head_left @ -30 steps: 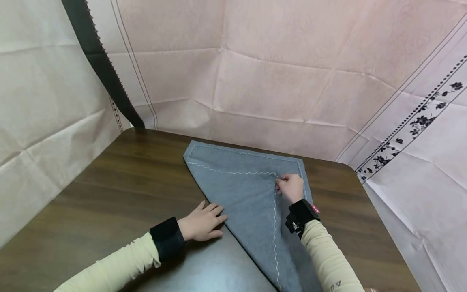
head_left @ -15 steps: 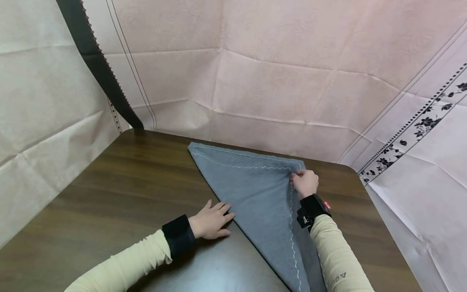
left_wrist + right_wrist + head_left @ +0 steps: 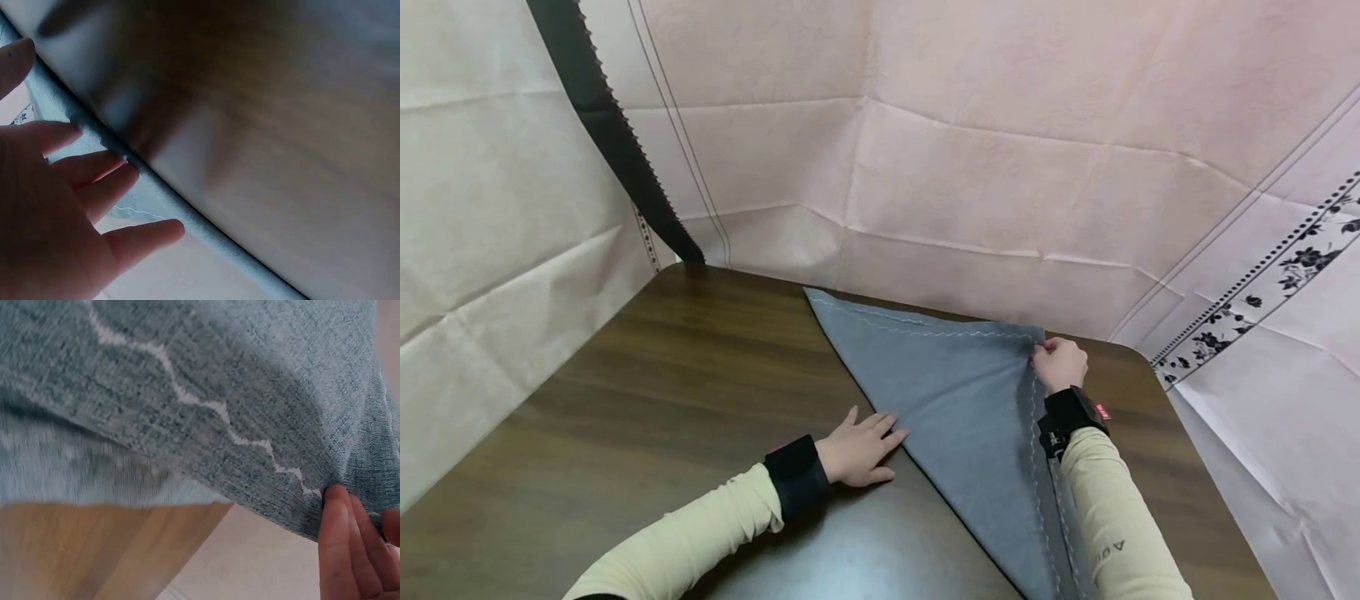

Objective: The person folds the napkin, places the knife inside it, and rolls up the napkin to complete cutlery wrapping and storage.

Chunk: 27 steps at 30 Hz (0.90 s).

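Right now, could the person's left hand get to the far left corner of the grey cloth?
Probably yes. The left hand rests flat on the grey cloth along its folded edge, and only bare table and cloth lie between it and the far left corner.

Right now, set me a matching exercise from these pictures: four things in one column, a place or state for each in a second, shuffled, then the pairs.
Things:
1. left hand
2. right hand
3. grey cloth
4. black strip

Places or states:
A. folded into a triangle on the wooden table
B. pinches the cloth's far right corner
C. runs slantwise down the backdrop to the table's far left corner
D. lies flat, fingers straight, at the folded edge

Pairs: 1-D, 2-B, 3-A, 4-C
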{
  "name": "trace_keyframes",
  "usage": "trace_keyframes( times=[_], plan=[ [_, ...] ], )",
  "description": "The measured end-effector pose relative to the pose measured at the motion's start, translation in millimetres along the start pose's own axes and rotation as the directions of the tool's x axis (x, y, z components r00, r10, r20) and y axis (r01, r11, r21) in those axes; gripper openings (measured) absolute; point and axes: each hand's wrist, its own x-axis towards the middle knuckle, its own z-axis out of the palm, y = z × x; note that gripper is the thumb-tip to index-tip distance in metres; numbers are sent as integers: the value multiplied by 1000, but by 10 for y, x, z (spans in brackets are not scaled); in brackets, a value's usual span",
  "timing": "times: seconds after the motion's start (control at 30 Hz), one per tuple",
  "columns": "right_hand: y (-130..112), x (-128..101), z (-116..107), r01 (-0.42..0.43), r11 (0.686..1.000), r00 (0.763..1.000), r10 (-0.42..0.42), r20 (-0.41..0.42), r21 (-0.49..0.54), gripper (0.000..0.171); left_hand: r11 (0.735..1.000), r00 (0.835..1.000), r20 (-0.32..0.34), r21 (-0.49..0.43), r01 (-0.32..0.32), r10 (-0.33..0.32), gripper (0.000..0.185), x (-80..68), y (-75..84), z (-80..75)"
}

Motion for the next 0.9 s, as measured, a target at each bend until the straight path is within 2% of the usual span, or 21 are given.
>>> trace_keyframes(
  times=[0.1, 0.23, 0.47, 0.7, 0.77, 0.83, 0.9],
  plan=[
    [45, 76, -41, -7, 1000, 1000, 7, -19, -27, 26, 1000, 1000, 3, -3, 6, -6, 64, 52, 12, -30],
    [128, 166, -82, -12, 999, 1000, 11, -22, -51, 27, 1000, 999, 39, 15, 25, -25, 67, 118, 45, -58],
    [221, 281, -139, -27, 997, 999, 29, 22, -78, 29, 994, 990, 116, 85, 68, -77, 67, 231, 147, -107],
    [259, 360, -114, 29, 996, 999, -31, -16, -81, 27, 992, 986, 131, 92, 88, -100, 65, 282, 185, -153],
    [297, 378, -75, 63, 994, 997, -59, 40, -89, 31, 991, 985, 137, 97, 92, -105, 65, 296, 180, -162],
    [357, 394, -12, 95, 992, 984, -80, 162, -87, 39, 990, 983, 146, 97, 100, -114, 65, 316, 169, -161],
    [406, 387, 56, 105, 991, 942, -73, 329, -80, 52, 989, 980, 156, 101, 111, -126, 65, 346, 155, -147]
  ],
)
